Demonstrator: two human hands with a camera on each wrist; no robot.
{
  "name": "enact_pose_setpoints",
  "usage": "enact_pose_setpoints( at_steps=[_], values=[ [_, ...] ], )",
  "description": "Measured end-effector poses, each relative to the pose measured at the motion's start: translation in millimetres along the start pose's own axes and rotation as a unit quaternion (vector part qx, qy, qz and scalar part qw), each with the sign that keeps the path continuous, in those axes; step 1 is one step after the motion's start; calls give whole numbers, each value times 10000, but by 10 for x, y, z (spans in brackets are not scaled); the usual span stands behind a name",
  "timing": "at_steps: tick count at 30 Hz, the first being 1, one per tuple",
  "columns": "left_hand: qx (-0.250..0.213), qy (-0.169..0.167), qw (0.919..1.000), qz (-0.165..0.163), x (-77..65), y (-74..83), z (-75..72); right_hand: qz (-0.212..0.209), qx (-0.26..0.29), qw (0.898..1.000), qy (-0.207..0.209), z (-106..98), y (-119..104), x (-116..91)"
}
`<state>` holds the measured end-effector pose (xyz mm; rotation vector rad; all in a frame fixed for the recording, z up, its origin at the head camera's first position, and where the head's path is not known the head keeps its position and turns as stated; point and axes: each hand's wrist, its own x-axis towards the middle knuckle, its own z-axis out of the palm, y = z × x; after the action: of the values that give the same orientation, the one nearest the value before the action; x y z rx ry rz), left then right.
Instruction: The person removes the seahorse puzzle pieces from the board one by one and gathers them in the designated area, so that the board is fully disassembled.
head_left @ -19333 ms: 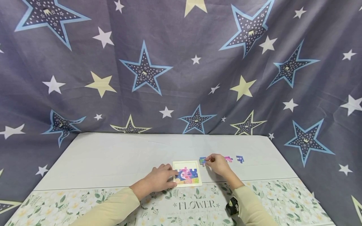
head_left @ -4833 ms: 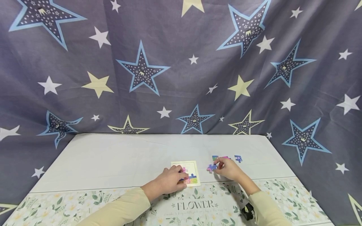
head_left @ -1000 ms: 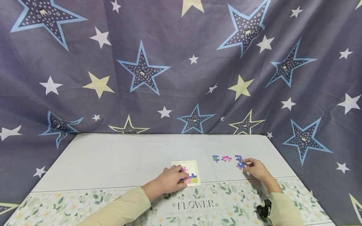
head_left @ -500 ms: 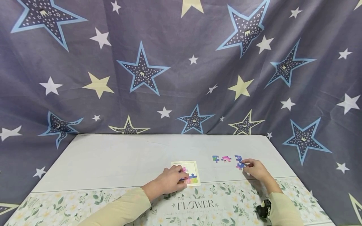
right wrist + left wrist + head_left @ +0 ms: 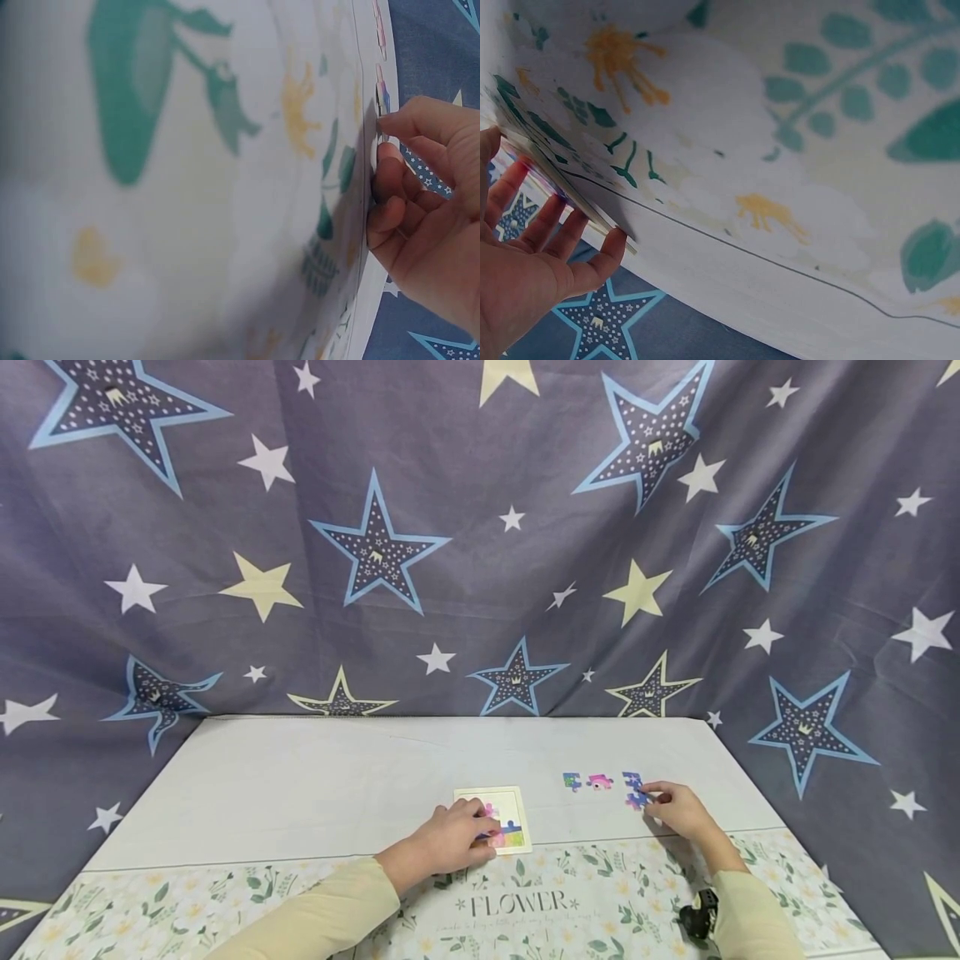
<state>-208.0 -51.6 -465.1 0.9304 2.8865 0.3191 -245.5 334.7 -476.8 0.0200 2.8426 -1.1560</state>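
In the head view my left hand (image 5: 450, 837) lies over the left side of a cream puzzle tray (image 5: 527, 827), hiding part of it. Its fingers touch the tray, spread along the edge in the left wrist view. Pink, blue and yellow-green jigsaw pieces (image 5: 513, 836) show inside the tray beside the fingers. Further right, my right hand (image 5: 681, 810) pinches a blue-and-pink jigsaw piece (image 5: 636, 801) between thumb and index finger, low at the white surface. This piece sits right at the near edge of a blue jigsaw piece (image 5: 632, 778).
Left of the blue piece lie a pink jigsaw piece (image 5: 599, 782) with an eye and a green-and-blue jigsaw piece (image 5: 572, 781). A floral cloth (image 5: 525, 935) covers the table's near part. A starry curtain (image 5: 465, 577) hangs behind. A black device (image 5: 699, 917) sits by the right sleeve.
Since 4.8 s ago, my right hand has carried the blue-and-pink jigsaw piece right, from beside the tray to the blue piece. Over the last second both hands stay put.
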Motion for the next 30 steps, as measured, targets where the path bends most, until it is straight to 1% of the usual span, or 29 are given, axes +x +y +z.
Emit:
enact_pose_setpoints(
  at_steps=[15, 23, 30],
  values=[
    [27, -69, 10000, -58, 3, 2, 5, 46, -71, 9999, 102, 7, 25, 24],
    [21, 11, 10000, 52, 12, -13, 12, 254, -79, 9996, 59, -6, -11, 5],
    [4, -14, 10000, 55, 8, -15, 11, 281, -69, 9996, 43, -9, -17, 3]
  ],
)
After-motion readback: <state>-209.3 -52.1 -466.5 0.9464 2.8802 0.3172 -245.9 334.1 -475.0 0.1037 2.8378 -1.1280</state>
